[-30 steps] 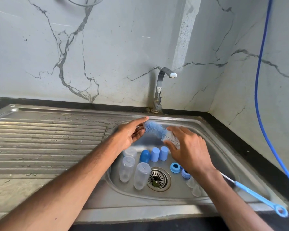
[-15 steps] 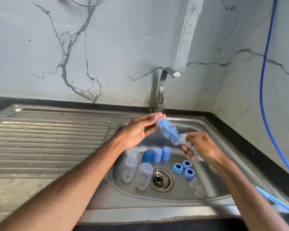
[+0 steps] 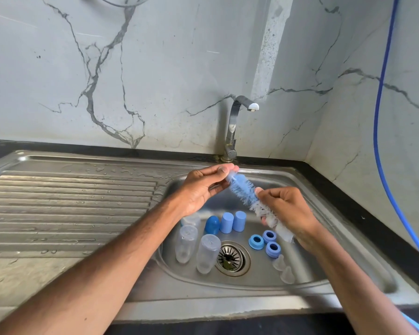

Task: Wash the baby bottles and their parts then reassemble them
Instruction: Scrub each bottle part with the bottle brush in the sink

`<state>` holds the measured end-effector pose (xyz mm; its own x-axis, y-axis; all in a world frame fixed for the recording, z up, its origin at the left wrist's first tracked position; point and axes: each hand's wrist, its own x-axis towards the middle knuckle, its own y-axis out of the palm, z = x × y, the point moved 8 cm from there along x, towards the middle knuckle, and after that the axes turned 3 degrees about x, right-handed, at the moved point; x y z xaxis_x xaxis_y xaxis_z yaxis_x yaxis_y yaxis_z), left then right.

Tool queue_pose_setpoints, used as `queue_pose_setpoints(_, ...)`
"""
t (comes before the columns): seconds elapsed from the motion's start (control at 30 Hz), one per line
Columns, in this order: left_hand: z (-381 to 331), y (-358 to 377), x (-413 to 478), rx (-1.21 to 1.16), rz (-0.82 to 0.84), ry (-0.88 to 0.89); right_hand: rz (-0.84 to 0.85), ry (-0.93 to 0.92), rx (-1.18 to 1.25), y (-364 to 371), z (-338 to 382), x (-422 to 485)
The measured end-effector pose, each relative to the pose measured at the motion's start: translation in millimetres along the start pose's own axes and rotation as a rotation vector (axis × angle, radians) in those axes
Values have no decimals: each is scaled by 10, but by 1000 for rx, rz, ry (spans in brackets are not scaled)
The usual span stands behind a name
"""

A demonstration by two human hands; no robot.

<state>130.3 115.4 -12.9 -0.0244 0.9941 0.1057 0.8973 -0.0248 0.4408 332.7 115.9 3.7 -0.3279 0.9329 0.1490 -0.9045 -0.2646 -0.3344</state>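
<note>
While both hands hover over the sink [image 3: 348,213], left hand [image 3: 201,187] pinching the far tip of the bottle brush [image 3: 246,192], right hand [image 3: 288,209] clenched around its white bristles, clear bottles [image 3: 207,252], blue caps [image 3: 228,222], rings [image 3: 264,241] and teats [image 3: 284,269] below around the drain [image 3: 231,258].

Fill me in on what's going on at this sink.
A person holds a blue and white bottle brush over the sink: the left hand pinches its tip, the right hand grips the bristles lower down. The tap shows no water running. Three clear bottles, three blue caps, three blue rings and clear teats sit apart in the basin, not yet reassembled.
</note>
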Motion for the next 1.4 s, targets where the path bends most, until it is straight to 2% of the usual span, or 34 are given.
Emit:
queue_pose_setpoints(0.07, -27, 14, 9, 3, 49, 22, 70, 100, 158, 40, -55, -27)
queue_pose_setpoints(0.17, -63, -85, 47, -31, 31, 50, 81, 118, 196, 39, -47, -45)
queue_pose_setpoints(0.27, -67, -279, 71, -29, -43, 28, 28, 90, 125, -25, -17, -58)
queue_pose_setpoints(0.47, 139, -238, 51, 60, -15, -111, -171, -92, -170, -157, 145, -67)
queue_pose_setpoints(0.73, 370, -79, 45, 235, 32, -188, -245, -123, -191, -235, 161, -62)
queue_pose_setpoints(0.93, 442, 93, -2, 434, 48, -144, -217, -96, -96, -265, 154, -66)
queue_pose_setpoints(1.13, 436, 441, -81, 658, 214, 70, -209, -74, -378, -287, 120, -46)
queue_pose_setpoints(1.27, 433, 532, -98, 715, 212, 134, -205, -31, -350, -327, 40, -4)
queue_pose_setpoints(1.4, 406, 470, -69, 688, 122, 131, -218, -29, -369, -347, 29, 6)
